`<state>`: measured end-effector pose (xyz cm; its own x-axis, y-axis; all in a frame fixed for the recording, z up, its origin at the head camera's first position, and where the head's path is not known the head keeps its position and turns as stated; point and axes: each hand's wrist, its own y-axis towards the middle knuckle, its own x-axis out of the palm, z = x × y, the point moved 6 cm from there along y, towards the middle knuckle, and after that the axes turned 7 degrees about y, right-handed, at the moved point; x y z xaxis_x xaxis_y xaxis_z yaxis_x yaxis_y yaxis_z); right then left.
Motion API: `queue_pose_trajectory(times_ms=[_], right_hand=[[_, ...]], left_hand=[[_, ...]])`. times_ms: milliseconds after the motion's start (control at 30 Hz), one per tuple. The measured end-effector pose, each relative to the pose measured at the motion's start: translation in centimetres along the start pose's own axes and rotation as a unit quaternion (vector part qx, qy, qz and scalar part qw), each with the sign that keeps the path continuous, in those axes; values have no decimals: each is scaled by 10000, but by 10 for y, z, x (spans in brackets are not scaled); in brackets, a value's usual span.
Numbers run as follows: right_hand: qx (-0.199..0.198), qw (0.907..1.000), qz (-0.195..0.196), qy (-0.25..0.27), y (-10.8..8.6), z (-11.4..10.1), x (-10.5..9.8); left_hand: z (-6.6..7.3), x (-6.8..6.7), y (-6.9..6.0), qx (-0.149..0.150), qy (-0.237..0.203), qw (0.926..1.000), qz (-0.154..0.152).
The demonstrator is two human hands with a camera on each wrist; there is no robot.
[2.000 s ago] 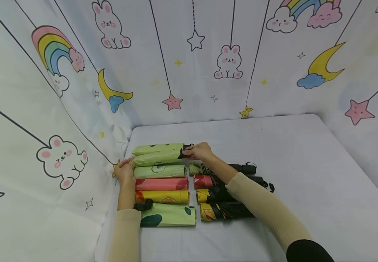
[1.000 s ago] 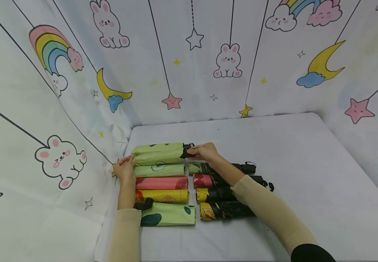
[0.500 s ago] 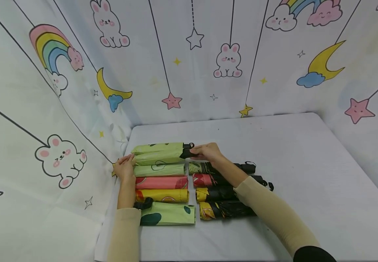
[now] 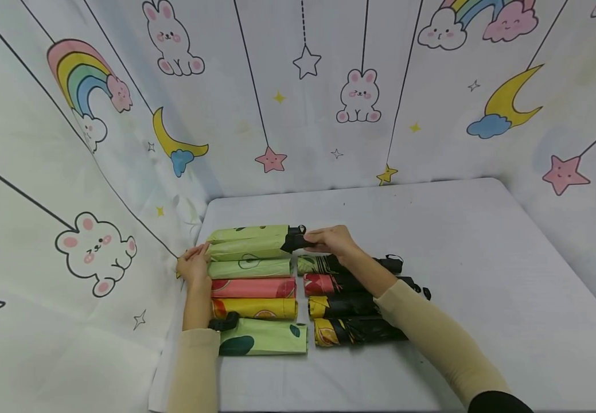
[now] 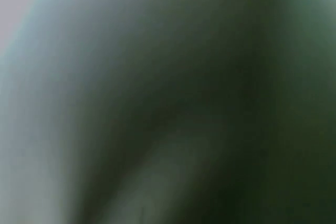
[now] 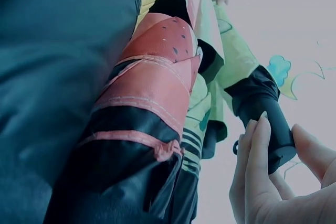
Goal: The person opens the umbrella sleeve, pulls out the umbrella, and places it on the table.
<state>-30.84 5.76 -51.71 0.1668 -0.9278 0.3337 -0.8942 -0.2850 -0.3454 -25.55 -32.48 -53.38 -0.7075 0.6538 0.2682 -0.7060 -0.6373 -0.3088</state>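
A folded umbrella (image 4: 298, 241), black at this end, pokes out of a light green sleeve (image 4: 246, 249). My right hand (image 4: 332, 240) grips its black end between thumb and fingers; the right wrist view shows this black handle (image 6: 265, 124) up close. At the sleeve's left end, my left hand (image 4: 194, 264) pinches the green cloth. Just behind lies another light green sleeve (image 4: 248, 233) with a black handle at its right end. The left wrist view is too dark and blurred to make out anything.
Nearer me lie flat sleeves: pale green (image 4: 272, 268), red (image 4: 254, 288), yellow (image 4: 269, 308) and leaf-printed green (image 4: 277, 336). Right of them are folded umbrellas: green-striped (image 4: 310, 265), red (image 4: 319, 285), yellow (image 4: 319, 307) and orange-printed (image 4: 326, 332). My right forearm crosses over these. A printed curtain (image 4: 323, 137) surrounds the white table (image 4: 458, 258).
My right hand has moved slightly right, drawing the umbrella with it, so more of its black end shows outside the sleeve. My left hand stays at the sleeve's left end.
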Motion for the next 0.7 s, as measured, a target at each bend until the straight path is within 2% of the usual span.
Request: queue_pose_trajectory(times_ms=[200,467,700], right_hand=[[-32,9999,85,43,-4,-3,-6],[-41,9998,133,-143,-10,-5,-14],[-69,9999,127,-41,-13,-6,-21]], left_hand=[[-1,-1,2,-11,-239,9997,109],[-1,-2,1,-1,-156,9999,61],[-2,-5,2,-32,-71,10000,-8]])
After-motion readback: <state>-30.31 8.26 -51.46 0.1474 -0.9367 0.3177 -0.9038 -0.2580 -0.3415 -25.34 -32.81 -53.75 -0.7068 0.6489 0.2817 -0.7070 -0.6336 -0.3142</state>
